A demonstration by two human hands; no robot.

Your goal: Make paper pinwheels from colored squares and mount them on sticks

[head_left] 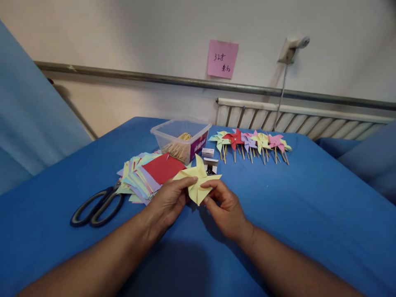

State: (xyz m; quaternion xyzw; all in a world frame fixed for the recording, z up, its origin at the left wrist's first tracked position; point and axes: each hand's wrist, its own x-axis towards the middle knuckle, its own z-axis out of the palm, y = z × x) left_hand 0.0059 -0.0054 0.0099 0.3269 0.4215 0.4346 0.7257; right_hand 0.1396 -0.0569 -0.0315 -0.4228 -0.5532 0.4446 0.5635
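Yellow paper pinwheel [198,180] sits between my two hands, just above the blue counter [309,214] and in front of the clear tub of sticks [181,140]. My left hand [168,200] pinches its left edge with fingers closed on a folded vane; my right hand [225,208] pinches the lower middle. I judge the folds could spring open if either pinch slackens, and a hard squeeze would crease the vanes. Scissors [97,206] lie beside the paper stack [145,177].

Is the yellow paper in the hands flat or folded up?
Folded. The yellow paper has pointed flaps bent toward its middle like a pinwheel, pinched by the left hand and right hand.
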